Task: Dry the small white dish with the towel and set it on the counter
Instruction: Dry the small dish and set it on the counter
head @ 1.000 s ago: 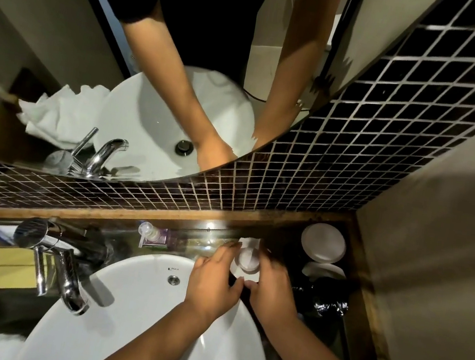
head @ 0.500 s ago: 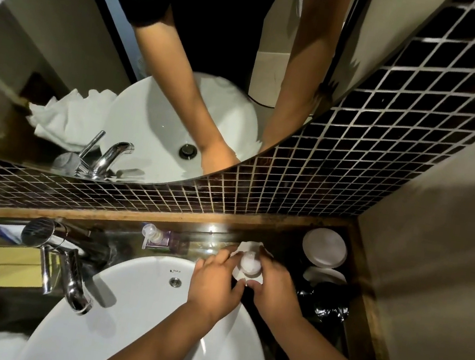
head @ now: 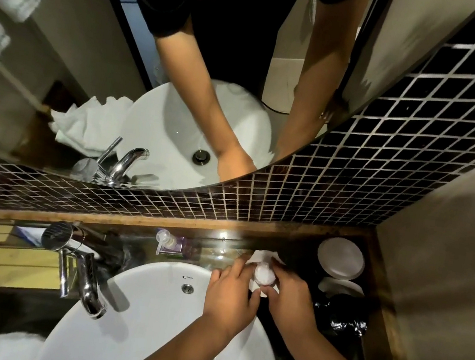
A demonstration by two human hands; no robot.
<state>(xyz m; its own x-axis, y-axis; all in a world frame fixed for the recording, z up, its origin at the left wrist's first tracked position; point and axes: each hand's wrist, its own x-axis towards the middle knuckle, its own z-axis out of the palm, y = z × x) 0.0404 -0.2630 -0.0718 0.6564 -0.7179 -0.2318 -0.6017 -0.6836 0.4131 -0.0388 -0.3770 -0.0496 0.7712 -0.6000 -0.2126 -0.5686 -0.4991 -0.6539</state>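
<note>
Head view: both hands (head: 262, 294) pinch the towel (head: 258, 258) around the small white dish (head: 264, 273), face up.

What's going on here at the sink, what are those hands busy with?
A person is standing at a bathroom basin and drying a small white dish. Both hands hold it just past the basin's far rim: the left hand and the right hand press a white towel around it. The dish has not been set down on the counter yet. Two more white dishes already sit in the right corner of the counter, and a pump bottle stands behind the basin.
</note>
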